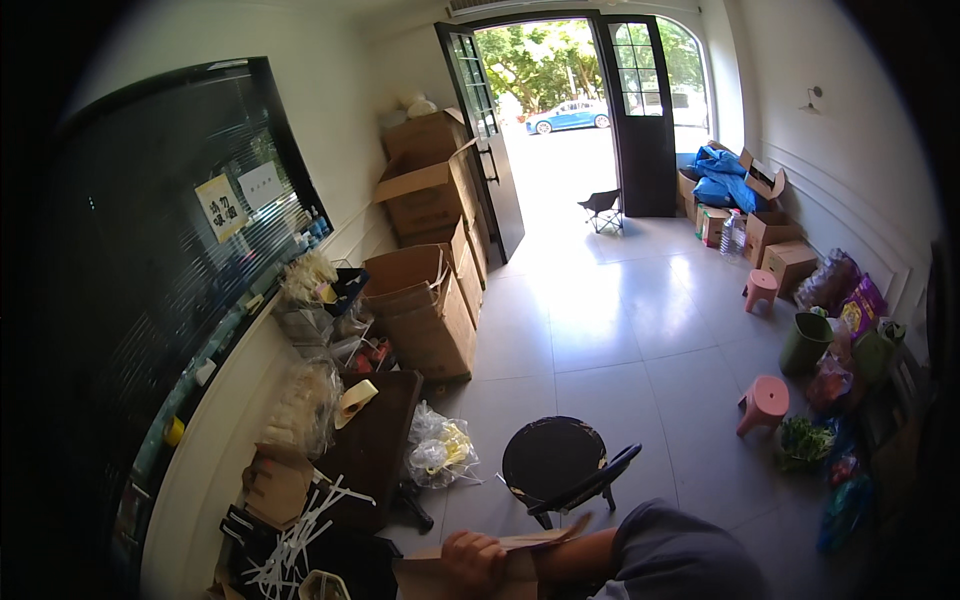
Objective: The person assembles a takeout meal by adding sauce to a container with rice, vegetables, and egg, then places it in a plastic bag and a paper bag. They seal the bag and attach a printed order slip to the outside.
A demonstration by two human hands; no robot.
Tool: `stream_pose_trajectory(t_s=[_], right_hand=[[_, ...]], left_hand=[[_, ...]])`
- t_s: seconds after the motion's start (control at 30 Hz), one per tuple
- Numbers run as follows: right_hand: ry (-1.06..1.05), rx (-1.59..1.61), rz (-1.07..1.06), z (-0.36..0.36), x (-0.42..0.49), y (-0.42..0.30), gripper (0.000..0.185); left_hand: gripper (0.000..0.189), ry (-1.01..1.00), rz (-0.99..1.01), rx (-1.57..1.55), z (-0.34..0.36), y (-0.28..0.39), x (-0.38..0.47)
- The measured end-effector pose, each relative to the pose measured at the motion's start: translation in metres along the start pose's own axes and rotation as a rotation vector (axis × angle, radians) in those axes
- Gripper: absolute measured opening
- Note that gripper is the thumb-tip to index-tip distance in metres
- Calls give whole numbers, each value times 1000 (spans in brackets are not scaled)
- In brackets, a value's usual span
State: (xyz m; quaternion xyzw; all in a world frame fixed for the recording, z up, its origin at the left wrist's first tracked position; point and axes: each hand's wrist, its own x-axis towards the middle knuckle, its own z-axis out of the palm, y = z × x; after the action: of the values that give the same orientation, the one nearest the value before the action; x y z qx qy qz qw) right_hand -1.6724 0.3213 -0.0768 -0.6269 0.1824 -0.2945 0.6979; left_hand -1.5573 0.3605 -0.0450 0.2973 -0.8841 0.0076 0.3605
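Note:
At the bottom edge, what looks like my left hand (472, 553) is curled over the edge of a brown cardboard box (517, 576). A bare forearm in a grey sleeve reaches in from the right and passes behind the cardboard. My right hand is hidden there. Just beyond the box stands a round black seat (553, 459) with a curved back rail and worn edges. Left of the box, a tangle of white strips (300, 540) lies near an open cardboard piece (277, 484). A yellowish tape dispenser (356, 403) rests on a dark table (375, 457).
A clear bag (442, 450) lies on the tiled floor. Large cardboard boxes (420, 322) line the left wall. Pink stools (765, 401), a green bin (806, 343), leafy greens (806, 442) and bags stand at right. A folding chair (602, 208) is near the open doors.

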Motion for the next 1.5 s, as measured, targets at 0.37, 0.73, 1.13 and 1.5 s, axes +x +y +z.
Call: stream_pose_trajectory(t_s=[0.37,0.73,1.13,1.5], right_hand=[[-172,-247,143,7,6,26,37],[-652,-776,290,84,19,113,40],[-1123,-1256,277,163,42,190,43],[-1314,-1368,254,182,54,196,46]], left_hand=[[36,595,-1083,-5,-9,-40,-107],[46,693,-1751,-702,-6,30,-254],[37,848,-1737,-491,-89,52,-420],[54,1229,-1861,-993,-140,94,-489]])
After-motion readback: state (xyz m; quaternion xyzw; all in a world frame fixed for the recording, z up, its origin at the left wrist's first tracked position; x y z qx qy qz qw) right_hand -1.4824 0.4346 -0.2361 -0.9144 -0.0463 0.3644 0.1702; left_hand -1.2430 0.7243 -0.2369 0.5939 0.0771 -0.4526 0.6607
